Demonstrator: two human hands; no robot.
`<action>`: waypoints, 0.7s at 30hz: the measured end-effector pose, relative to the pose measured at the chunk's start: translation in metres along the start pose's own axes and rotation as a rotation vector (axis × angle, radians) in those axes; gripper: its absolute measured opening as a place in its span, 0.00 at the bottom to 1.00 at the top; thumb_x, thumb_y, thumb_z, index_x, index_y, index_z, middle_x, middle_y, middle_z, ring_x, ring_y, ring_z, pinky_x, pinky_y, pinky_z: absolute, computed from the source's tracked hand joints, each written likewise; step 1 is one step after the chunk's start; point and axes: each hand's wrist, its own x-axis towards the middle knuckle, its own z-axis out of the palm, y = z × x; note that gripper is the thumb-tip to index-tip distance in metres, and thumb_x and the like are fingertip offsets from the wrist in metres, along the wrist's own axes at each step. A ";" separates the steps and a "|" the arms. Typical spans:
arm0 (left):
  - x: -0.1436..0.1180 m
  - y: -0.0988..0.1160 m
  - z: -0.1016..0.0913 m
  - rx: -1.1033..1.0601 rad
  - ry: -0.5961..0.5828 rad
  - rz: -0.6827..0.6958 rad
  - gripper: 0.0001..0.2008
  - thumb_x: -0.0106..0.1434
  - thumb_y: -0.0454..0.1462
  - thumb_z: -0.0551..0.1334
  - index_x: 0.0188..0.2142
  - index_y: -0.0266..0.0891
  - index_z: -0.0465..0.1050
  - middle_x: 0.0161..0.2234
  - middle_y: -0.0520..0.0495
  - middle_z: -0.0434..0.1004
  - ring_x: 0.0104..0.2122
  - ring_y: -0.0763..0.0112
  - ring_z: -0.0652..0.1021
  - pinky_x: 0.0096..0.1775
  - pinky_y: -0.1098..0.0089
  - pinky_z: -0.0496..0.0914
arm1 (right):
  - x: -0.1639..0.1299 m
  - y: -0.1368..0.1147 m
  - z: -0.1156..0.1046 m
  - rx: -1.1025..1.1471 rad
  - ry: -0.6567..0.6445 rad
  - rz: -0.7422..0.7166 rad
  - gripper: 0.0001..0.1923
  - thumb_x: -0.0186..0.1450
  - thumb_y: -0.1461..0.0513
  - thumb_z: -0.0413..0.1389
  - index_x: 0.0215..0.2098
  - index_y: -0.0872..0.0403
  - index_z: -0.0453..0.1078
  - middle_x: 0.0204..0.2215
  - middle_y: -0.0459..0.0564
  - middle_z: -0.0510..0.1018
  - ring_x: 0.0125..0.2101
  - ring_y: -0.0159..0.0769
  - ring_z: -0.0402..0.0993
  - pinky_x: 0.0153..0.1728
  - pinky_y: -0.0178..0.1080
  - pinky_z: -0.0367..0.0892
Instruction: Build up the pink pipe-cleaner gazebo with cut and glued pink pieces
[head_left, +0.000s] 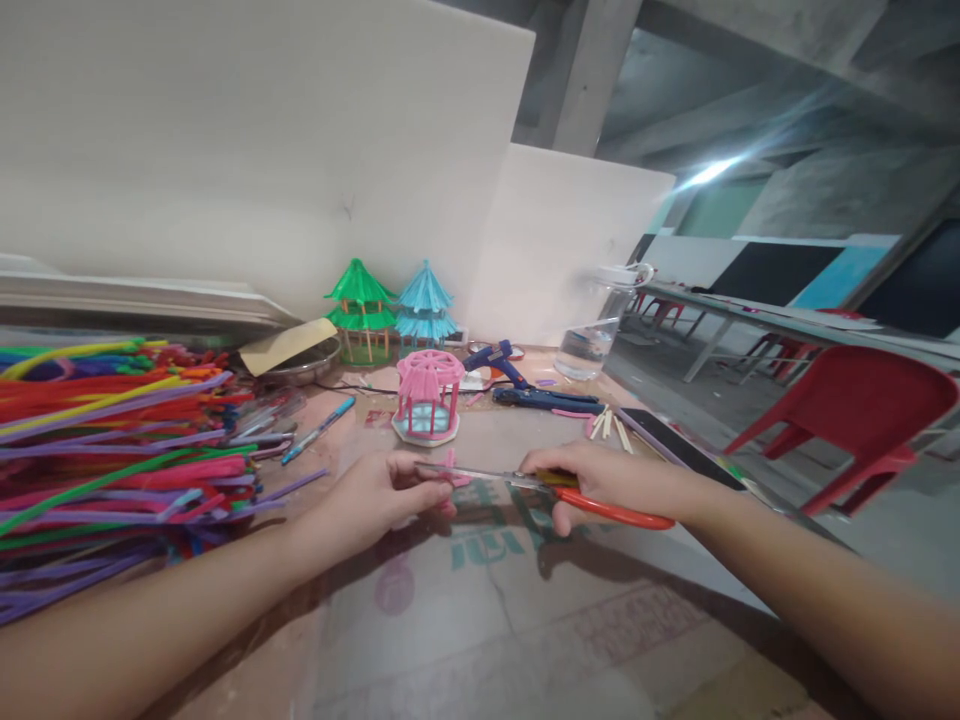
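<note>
Nearest, your left hand pinched a pink stem over the table; your right hand gripped orange scissors, blades at it. Behind stood a pink pavilion and a glue gun; a pipe-cleaner pile crowded your left.

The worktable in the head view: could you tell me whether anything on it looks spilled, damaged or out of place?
Nothing stands out. The pipe cleaners lie loosely heaped at left, and the three small pavilions stand upright; the pink pavilion looks intact.

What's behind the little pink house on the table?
Behind the pink house stand a green pagoda and a blue pagoda, against a white board. The pink roof covers part of their bases.
</note>
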 end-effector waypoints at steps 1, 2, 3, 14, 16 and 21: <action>0.000 0.000 0.000 -0.001 0.004 0.001 0.16 0.53 0.46 0.64 0.32 0.34 0.75 0.26 0.45 0.80 0.20 0.75 0.73 0.19 0.77 0.57 | 0.000 0.000 0.000 0.005 0.001 0.009 0.12 0.58 0.55 0.59 0.36 0.53 0.67 0.28 0.43 0.76 0.27 0.31 0.68 0.26 0.30 0.59; 0.000 0.000 0.000 0.002 0.009 0.001 0.15 0.53 0.46 0.64 0.32 0.34 0.75 0.26 0.46 0.80 0.20 0.76 0.72 0.19 0.77 0.57 | 0.000 -0.001 0.000 0.010 -0.001 0.017 0.11 0.58 0.56 0.59 0.36 0.53 0.67 0.28 0.43 0.76 0.27 0.31 0.68 0.26 0.30 0.59; 0.000 0.001 0.000 0.008 0.010 0.000 0.15 0.53 0.45 0.64 0.33 0.34 0.75 0.26 0.46 0.80 0.19 0.77 0.71 0.19 0.77 0.57 | 0.000 -0.002 0.000 0.013 -0.008 0.023 0.10 0.58 0.58 0.58 0.36 0.53 0.67 0.28 0.43 0.76 0.27 0.31 0.68 0.26 0.30 0.59; 0.000 -0.002 0.000 0.046 0.010 -0.016 0.15 0.54 0.45 0.62 0.32 0.34 0.76 0.26 0.46 0.79 0.20 0.75 0.71 0.19 0.77 0.58 | -0.003 -0.004 -0.002 -0.006 -0.047 0.008 0.11 0.58 0.59 0.57 0.38 0.53 0.66 0.27 0.42 0.75 0.27 0.30 0.67 0.27 0.30 0.59; 0.000 -0.002 0.000 0.040 0.012 -0.028 0.15 0.54 0.45 0.62 0.32 0.34 0.76 0.26 0.46 0.79 0.21 0.75 0.72 0.19 0.77 0.58 | -0.002 -0.002 -0.002 0.004 -0.048 0.004 0.11 0.59 0.58 0.57 0.38 0.53 0.66 0.26 0.42 0.75 0.27 0.30 0.67 0.27 0.30 0.59; 0.000 -0.001 0.001 0.033 0.015 -0.039 0.15 0.54 0.46 0.62 0.31 0.35 0.75 0.25 0.48 0.79 0.17 0.78 0.68 0.18 0.77 0.57 | -0.001 -0.002 -0.002 0.019 -0.040 0.015 0.11 0.58 0.58 0.57 0.37 0.54 0.66 0.27 0.43 0.75 0.27 0.30 0.67 0.27 0.30 0.59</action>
